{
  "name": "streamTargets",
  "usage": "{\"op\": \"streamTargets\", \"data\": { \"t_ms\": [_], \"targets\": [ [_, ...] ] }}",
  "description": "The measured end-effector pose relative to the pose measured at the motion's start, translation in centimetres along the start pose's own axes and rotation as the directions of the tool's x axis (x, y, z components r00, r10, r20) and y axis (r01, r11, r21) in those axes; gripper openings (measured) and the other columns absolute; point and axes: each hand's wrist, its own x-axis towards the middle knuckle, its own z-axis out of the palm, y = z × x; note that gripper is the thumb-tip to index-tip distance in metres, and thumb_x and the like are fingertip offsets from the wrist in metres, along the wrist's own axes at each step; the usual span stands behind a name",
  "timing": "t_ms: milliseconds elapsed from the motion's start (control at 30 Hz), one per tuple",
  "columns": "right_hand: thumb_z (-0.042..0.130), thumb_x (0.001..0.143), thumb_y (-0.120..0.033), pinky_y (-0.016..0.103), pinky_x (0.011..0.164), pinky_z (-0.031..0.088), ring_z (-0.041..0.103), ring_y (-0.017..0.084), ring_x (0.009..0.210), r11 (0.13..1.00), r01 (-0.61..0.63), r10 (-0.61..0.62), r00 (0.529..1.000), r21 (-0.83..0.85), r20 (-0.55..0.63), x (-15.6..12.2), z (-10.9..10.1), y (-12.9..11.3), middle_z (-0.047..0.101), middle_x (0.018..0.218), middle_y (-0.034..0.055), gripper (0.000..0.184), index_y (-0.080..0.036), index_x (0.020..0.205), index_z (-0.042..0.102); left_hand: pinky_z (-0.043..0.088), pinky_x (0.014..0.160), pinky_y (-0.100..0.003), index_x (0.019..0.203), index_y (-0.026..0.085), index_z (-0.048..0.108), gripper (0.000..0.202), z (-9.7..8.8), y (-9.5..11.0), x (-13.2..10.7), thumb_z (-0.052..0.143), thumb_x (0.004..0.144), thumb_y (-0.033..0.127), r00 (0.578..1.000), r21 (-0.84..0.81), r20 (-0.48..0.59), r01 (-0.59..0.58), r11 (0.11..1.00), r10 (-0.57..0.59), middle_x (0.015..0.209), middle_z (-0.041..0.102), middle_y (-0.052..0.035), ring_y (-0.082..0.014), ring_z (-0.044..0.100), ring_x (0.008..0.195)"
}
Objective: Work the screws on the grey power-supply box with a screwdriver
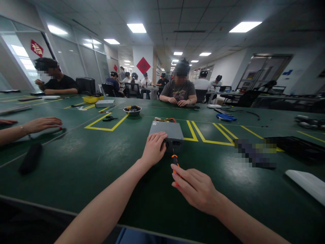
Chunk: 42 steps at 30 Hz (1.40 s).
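A grey metal computer power supply unit [166, 133] lies on the green work table [76, 169], its dark end facing me. My left hand [153, 149] grips its near corner, fingers curled over the top. My right hand [194, 188] holds an orange-and-black screwdriver [174, 166] low, between fingers and thumb. Its shaft points up towards the unit's dark end, close to it. I cannot tell whether the tip touches, because the fingers and shadow hide that spot.
A steel bowl of small tools [132, 110] and black-handled scissors [109, 118] sit beyond the unit, with yellow tape outlines around. Blue gloves [225, 117] and a black tray [297, 147] lie to the right. A co-worker's hand [42, 124] rests at the left; another person sits opposite.
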Motion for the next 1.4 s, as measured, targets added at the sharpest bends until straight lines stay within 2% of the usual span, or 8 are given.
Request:
{"op": "streamTargets", "data": {
  "t_ms": [133, 367, 600, 700, 867, 1100, 1233, 1400],
  "targets": [
    [0.057, 0.082, -0.016, 0.027, 0.062, 0.049, 0.061, 0.014, 0.075, 1.000, -0.024, 0.024, 1.000, 0.018, -0.018, -0.1, 0.7, 0.1, 0.064, 0.106, 0.0137, 0.007, -0.015, 0.089, 0.056, 0.032, 0.100, -0.038, 0.113, 0.021, 0.051, 0.034, 0.0, -0.1, 0.0, 0.045, 0.080, 0.013, 1.000, 0.006, -0.006, 0.002, 1.000, -0.002, 0.122, 0.055, -0.0049, -0.0187, 0.045, 0.117],
    [0.044, 0.084, -0.018, 0.028, 0.070, 0.052, 0.058, 0.022, 0.100, 0.992, -0.085, 0.076, 0.992, 0.089, 0.106, -0.1, 0.3, 0.2, 0.054, 0.116, 0.0195, 0.033, -0.014, 0.116, 0.052, 0.032, 0.101, -0.039, 0.114, 0.021, 0.050, 0.036, 0.0, -0.1, 0.0, 0.046, 0.080, 0.013, 1.000, 0.004, 0.005, -0.003, 1.000, 0.003, 0.122, 0.054, -0.0050, -0.0190, 0.044, 0.117],
    [0.055, 0.081, -0.019, 0.028, 0.064, 0.051, 0.062, 0.016, 0.082, 0.986, -0.117, 0.126, 0.990, 0.121, -0.065, -0.5, 1.2, 0.6, 0.061, 0.105, 0.0155, 0.017, -0.015, 0.097, 0.049, 0.030, 0.102, -0.038, 0.114, 0.021, 0.050, 0.035, 0.1, -0.2, -0.1, 0.045, 0.081, 0.014, 1.000, 0.004, 0.008, 0.002, 1.000, -0.002, 0.123, 0.054, -0.0045, -0.0189, 0.043, 0.118],
    [0.053, 0.083, -0.021, 0.028, 0.064, 0.052, 0.061, 0.016, 0.082, 0.987, -0.107, 0.108, 0.994, 0.118, -0.007, -0.4, 1.1, 0.6, 0.060, 0.104, 0.0154, 0.017, -0.015, 0.099, 0.048, 0.029, 0.102, -0.038, 0.114, 0.021, 0.050, 0.035, 0.2, -0.2, -0.1, 0.045, 0.080, 0.013, 1.000, 0.008, 0.004, 0.005, 1.000, -0.005, 0.122, 0.054, -0.0044, -0.0191, 0.043, 0.118],
    [0.041, 0.086, -0.020, 0.031, 0.072, 0.052, 0.054, 0.023, 0.106, 0.995, -0.060, 0.049, 0.990, 0.082, 0.132, -0.1, 0.3, 0.7, 0.052, 0.115, 0.0195, 0.032, -0.015, 0.118, 0.048, 0.029, 0.102, -0.038, 0.113, 0.021, 0.050, 0.035, 0.3, -0.2, -0.1, 0.046, 0.080, 0.013, 1.000, 0.023, 0.000, 0.004, 1.000, -0.004, 0.122, 0.054, -0.0046, -0.0194, 0.043, 0.118],
    [0.056, 0.082, -0.023, 0.028, 0.067, 0.054, 0.061, 0.019, 0.092, 0.983, -0.119, 0.130, 0.989, 0.140, -0.072, -0.7, 1.2, 1.0, 0.059, 0.107, 0.0173, 0.028, -0.014, 0.106, 0.045, 0.029, 0.100, -0.037, 0.111, 0.021, 0.050, 0.032, 0.5, -0.1, 0.0, 0.046, 0.080, 0.014, 1.000, 0.041, -0.012, 0.011, 0.999, -0.010, 0.120, 0.055, -0.0039, -0.0193, 0.044, 0.116],
    [0.051, 0.085, -0.030, 0.030, 0.070, 0.054, 0.059, 0.020, 0.097, 0.950, -0.188, 0.194, 0.981, 0.250, 0.002, -0.8, 1.1, 0.9, 0.056, 0.110, 0.0180, 0.031, -0.014, 0.109, 0.040, 0.031, 0.097, -0.037, 0.107, 0.021, 0.051, 0.028, 0.8, 0.2, 0.2, 0.049, 0.079, 0.017, 0.998, 0.068, -0.041, 0.044, 0.997, -0.041, 0.116, 0.057, -0.0042, -0.0204, 0.046, 0.112],
    [0.045, 0.086, -0.022, 0.029, 0.063, 0.053, 0.062, 0.020, 0.087, 0.983, -0.134, 0.123, 0.988, 0.127, 0.094, -0.4, 0.5, 0.8, 0.054, 0.110, 0.0186, 0.030, -0.015, 0.115, 0.045, 0.033, 0.095, -0.038, 0.103, 0.021, 0.051, 0.025, 1.1, 0.4, 0.4, 0.053, 0.079, 0.023, 0.996, 0.108, -0.056, 0.079, 0.991, -0.073, 0.115, 0.057, -0.0045, -0.0211, 0.047, 0.110]
  ]
}}
